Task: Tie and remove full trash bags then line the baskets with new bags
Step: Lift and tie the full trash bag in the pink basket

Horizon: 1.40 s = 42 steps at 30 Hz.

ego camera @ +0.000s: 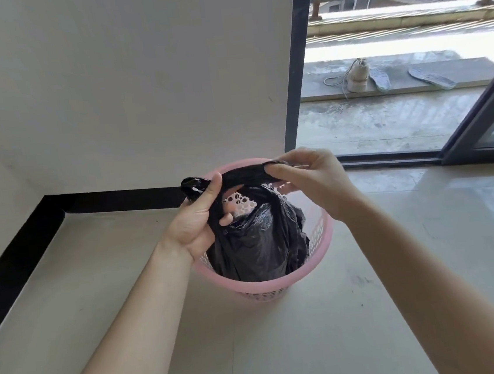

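Note:
A pink perforated plastic basket (268, 286) stands on the tiled floor near a white wall. Inside it sits a full black trash bag (257, 240), its top gathered into two twisted strands. My left hand (197, 219) grips one strand at the basket's left rim, with the strand's end sticking out past my thumb. My right hand (305, 177) pinches the other strand, stretched across the top of the basket towards my left hand. The bag's contents are hidden.
The white wall with a black skirting board (59, 206) runs behind and to the left. At the right, an open sliding door (291, 69) leads to a balcony with a shoe (357, 76), two insoles and a railing. Glossy tiles surround the basket.

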Tool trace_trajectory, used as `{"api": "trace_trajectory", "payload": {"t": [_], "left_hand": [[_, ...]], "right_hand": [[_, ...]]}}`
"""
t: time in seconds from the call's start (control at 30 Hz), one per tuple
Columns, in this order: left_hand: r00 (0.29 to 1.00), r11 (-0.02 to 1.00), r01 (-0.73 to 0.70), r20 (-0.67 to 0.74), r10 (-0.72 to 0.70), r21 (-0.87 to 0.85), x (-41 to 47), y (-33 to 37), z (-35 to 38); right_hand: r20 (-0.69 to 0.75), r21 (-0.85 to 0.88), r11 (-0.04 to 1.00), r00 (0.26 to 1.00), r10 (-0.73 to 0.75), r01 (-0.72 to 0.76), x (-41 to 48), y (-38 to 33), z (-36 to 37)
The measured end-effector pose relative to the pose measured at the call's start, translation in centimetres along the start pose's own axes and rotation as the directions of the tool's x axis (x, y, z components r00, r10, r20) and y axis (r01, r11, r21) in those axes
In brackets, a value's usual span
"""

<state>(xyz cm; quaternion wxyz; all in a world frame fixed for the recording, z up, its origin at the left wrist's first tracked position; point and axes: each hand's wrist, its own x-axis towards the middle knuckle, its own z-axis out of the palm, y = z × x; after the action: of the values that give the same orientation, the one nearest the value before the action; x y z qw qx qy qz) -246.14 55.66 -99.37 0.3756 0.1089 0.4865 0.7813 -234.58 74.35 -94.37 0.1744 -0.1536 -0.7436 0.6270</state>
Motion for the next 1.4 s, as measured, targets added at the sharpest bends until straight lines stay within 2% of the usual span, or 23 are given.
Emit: {"api": "trace_trajectory", "payload": {"t": [0.07, 0.13, 0.2, 0.23, 0.3, 0.37, 0.43, 0.53, 0.57, 0.63, 0.7, 0.77, 0.87, 0.93, 1.0, 1.07, 1.13, 1.27, 1.33, 1.4], "left_hand": [[0.999, 0.995, -0.031, -0.023, 0.029, -0.091, 0.1, 0.1, -0.4], [0.999, 0.992, -0.047, -0.014, 0.045, -0.121, 0.2, 0.3, -0.3], [0.998, 0.988, -0.057, 0.003, 0.058, -0.145, 0.2, 0.5, -0.1], [0.998, 0.986, -0.064, 0.009, 0.067, -0.154, 0.1, 0.7, -0.1], [0.996, 0.987, -0.083, 0.02, 0.087, -0.139, -0.1, 1.2, -0.2], [0.994, 0.989, -0.099, 0.042, 0.104, -0.108, -0.5, 1.6, -0.2], [0.991, 0.994, -0.105, 0.082, 0.108, -0.039, -0.8, 1.9, 0.0], [0.986, 0.992, -0.074, 0.159, 0.057, 0.104, -1.3, 1.9, 0.4], [0.987, 0.985, -0.067, 0.154, 0.042, 0.162, -1.3, 1.9, 0.5], [0.996, 0.948, -0.069, 0.074, 0.048, 0.311, -1.0, 1.9, 0.5], [0.994, 0.897, -0.093, -0.017, 0.111, 0.432, -0.5, 1.6, 0.5], [0.976, 0.879, -0.144, -0.082, 0.203, 0.455, 0.1, 1.0, 0.5], [0.925, 0.901, -0.247, -0.19, 0.328, 0.356, 0.7, 0.4, 0.6], [0.901, 0.914, -0.307, -0.229, 0.369, 0.267, 1.0, 0.2, 0.7], [0.908, 0.943, -0.329, -0.256, 0.332, 0.054, 1.1, 0.1, 1.2], [0.935, 0.936, -0.292, -0.262, 0.237, -0.196, 1.1, 0.2, 1.7], [0.952, 0.915, -0.237, -0.267, 0.151, -0.327, 1.1, 0.2, 2.0], [0.968, 0.937, -0.172, -0.23, 0.102, -0.305, 0.7, 0.1, 2.1], [0.971, 0.95, -0.172, -0.209, 0.119, -0.262, 0.6, 0.3, 2.0], [0.972, 0.956, -0.181, -0.191, 0.138, -0.23, 0.5, 0.5, 2.1]], "right_hand": [[0.117, -0.204, 0.978, 0.991, 0.07, -0.045, -0.2, 0.4, -0.9], [0.274, -0.391, 0.918, 0.944, 0.182, -0.063, -0.5, 1.0, -1.3], [0.386, -0.398, 0.915, 0.894, 0.228, -0.061, -0.8, 1.5, -1.4], [0.378, -0.34, 0.938, 0.904, 0.199, -0.065, -0.8, 1.7, -1.3], [0.218, -0.208, 0.976, 0.97, 0.109, -0.063, -0.4, 2.1, -1.2], [0.102, -0.207, 0.978, 0.994, 0.035, -0.013, 0.1, 2.4, -0.8], [0.178, -0.274, 0.961, 0.984, 0.025, 0.025, 0.3, 2.6, -0.2], [0.308, -0.361, 0.932, 0.946, 0.1, 0.019, 0.5, 2.8, 0.9], [0.287, -0.386, 0.922, 0.954, 0.088, 0.031, 0.6, 3.0, 1.1], [0.132, -0.433, 0.9, 0.991, 0.004, 0.054, 0.6, 3.2, 1.4], [0.019, -0.528, 0.846, 0.996, -0.082, 0.08, 0.6, 3.4, 1.3], [0.048, -0.566, 0.813, 0.99, -0.133, 0.136, 0.5, 3.3, 1.2], [0.22, -0.427, 0.887, 0.972, -0.084, 0.174, 0.3, 3.4, 1.1], [0.308, -0.422, 0.894, 0.951, -0.013, 0.149, 0.4, 3.9, 1.1], [0.364, -0.483, 0.87, 0.927, 0.093, 0.103, 0.6, 4.5, 1.3], [0.387, -0.552, 0.831, 0.904, 0.183, 0.067, 0.6, 5.0, 1.5], [0.384, -0.574, 0.819, 0.89, 0.247, 0.021, 0.7, 5.5, 1.5], [0.412, -0.474, 0.868, 0.833, 0.37, -0.151, 0.7, 5.8, 0.0], [0.468, -0.314, 0.909, 0.789, 0.399, -0.274, 0.7, 5.9, -1.0], [0.497, -0.059, 0.944, 0.811, 0.309, -0.324, 0.5, 5.4, -1.2]]}}
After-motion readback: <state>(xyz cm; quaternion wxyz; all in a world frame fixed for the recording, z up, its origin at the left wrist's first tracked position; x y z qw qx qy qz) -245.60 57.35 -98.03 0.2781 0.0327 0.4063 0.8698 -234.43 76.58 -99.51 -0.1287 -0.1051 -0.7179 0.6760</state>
